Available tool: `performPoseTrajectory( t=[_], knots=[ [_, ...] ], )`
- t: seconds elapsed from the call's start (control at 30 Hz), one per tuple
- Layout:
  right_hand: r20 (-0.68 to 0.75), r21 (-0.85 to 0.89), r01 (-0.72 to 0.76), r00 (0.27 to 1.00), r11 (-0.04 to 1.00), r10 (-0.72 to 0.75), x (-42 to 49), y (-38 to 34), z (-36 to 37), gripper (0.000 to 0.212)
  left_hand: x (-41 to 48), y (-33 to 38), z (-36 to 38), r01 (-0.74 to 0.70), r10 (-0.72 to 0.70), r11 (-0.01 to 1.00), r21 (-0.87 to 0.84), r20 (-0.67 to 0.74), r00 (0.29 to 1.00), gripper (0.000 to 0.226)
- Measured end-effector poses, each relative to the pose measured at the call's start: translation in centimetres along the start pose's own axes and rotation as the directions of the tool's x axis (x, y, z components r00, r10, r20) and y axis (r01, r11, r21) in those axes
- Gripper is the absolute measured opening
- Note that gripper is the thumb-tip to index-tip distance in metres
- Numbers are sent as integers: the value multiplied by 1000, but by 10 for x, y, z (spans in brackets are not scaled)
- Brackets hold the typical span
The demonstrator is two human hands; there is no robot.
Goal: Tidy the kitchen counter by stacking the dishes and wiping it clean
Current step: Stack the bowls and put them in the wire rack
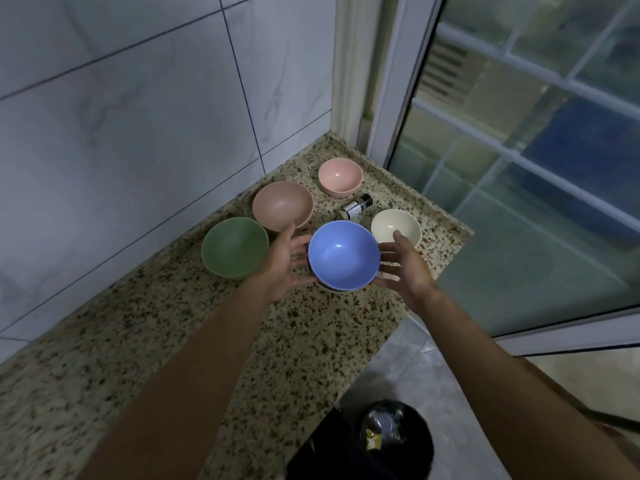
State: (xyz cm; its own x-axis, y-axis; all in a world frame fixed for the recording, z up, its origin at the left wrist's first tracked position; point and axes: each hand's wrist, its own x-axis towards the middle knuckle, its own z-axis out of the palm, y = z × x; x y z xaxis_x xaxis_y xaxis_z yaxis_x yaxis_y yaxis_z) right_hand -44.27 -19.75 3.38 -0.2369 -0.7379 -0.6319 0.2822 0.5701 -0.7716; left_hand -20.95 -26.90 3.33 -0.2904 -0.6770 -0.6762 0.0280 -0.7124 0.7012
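A blue bowl sits between my two hands above the speckled granite counter. My left hand lies at its left side with straight fingers reaching under it. My right hand flanks its right side, fingers straight toward the bowl. Whether the bowl rests on the counter or is lifted is unclear; a rim of another dish shows just beneath it. A green bowl stands to the left, a brownish-pink bowl behind it, a small pink bowl farther back, and a cream bowl at the right.
A small bottle with a dark cap lies on its side between the bowls. Tiled wall runs along the left, a window on the right. A black bin with a bag stands on the floor below the counter's edge.
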Motion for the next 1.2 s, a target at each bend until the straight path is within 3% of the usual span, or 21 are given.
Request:
performPoseTrajectory(
  t=[0.2,0.6,1.03,1.2],
  knots=[
    [4,-20,3,1000,1000,-3,9,9,7,54,10,-7,-4,21,-8,989,148,-85,996,68],
    [21,62,-45,999,997,44,14,9,16,61,17,-16,-10,55,-56,998,-7,-42,998,68],
    [145,65,100,983,993,-108,29,-67,56,56,-3,63,-36,-203,204,979,21,-60,977,66],
    [219,80,101,969,992,-116,52,-92,90,56,2,99,-55,-256,257,966,22,-149,955,65]
  ],
)
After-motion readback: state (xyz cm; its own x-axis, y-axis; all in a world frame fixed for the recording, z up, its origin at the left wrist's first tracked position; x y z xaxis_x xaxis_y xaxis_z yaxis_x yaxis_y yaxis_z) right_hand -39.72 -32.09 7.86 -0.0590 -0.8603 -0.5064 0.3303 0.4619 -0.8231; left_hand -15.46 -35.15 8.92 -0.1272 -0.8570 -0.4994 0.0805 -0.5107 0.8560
